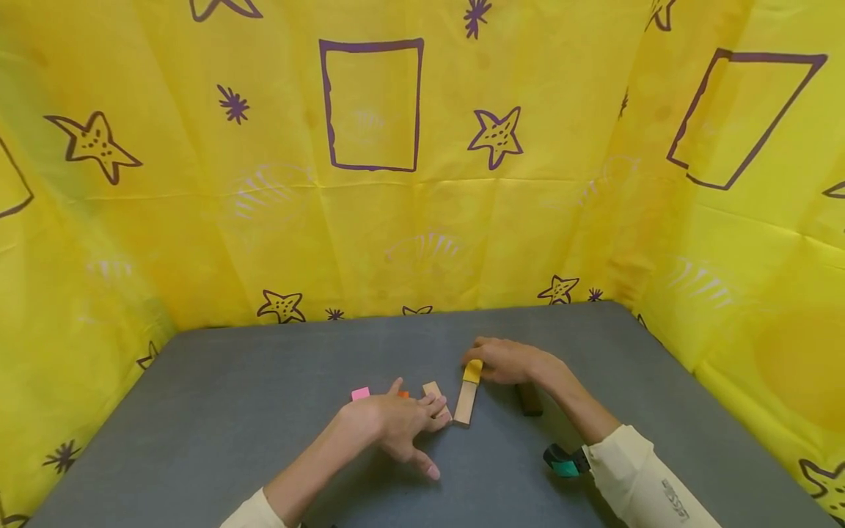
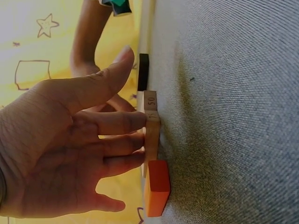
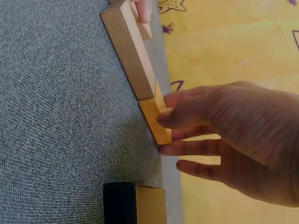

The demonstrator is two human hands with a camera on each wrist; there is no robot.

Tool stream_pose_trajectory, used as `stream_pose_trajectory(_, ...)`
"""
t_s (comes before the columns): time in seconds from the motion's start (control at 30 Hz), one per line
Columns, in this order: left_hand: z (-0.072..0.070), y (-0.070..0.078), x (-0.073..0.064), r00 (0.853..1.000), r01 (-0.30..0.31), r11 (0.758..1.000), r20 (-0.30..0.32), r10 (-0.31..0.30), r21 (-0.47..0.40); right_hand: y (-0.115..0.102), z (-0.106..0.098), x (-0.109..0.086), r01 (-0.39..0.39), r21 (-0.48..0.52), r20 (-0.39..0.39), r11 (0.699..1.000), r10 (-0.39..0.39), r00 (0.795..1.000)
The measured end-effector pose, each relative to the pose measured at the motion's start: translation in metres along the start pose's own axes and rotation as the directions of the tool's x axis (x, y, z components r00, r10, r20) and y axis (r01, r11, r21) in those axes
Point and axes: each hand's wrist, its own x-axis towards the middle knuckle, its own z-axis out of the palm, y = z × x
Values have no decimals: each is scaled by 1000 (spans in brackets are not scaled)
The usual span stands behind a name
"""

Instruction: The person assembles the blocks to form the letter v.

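My right hand (image 1: 505,359) pinches a yellow block (image 1: 472,371) between thumb and fingers, at the far end of a plain wooden block (image 1: 465,405). The two blocks lie end to end on the table, as the right wrist view also shows. To their left, a second wooden block (image 1: 431,389) slants so its near end meets the first one. My left hand (image 2: 70,140) has its fingers stretched out, with fingertips resting on that second block. Numbers are printed on the wooden ends (image 2: 150,100). Just beside the left fingers stands an orange block (image 2: 159,186), mostly hidden in the head view.
A pink block (image 1: 359,394) lies left of the left hand. Under the right forearm sits a dark block (image 1: 529,400). The grey table (image 1: 251,411) is bordered by a yellow curtain (image 1: 370,220) with drawn stars at the back and sides.
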Motion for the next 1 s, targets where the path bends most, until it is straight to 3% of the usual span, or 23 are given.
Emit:
stream_pose_trajectory(0.47, -5, 0, 2, 1000, 12, 1000, -1, -12, 25, -1, 0, -2, -2, 10, 7, 1000, 2, 1000)
stream_pose_trajectory(1.0, -11, -1, 5, 999, 41, 999, 29, -41, -8, 1, -1, -3, -1, -2, 17, 1000, 1, 1000)
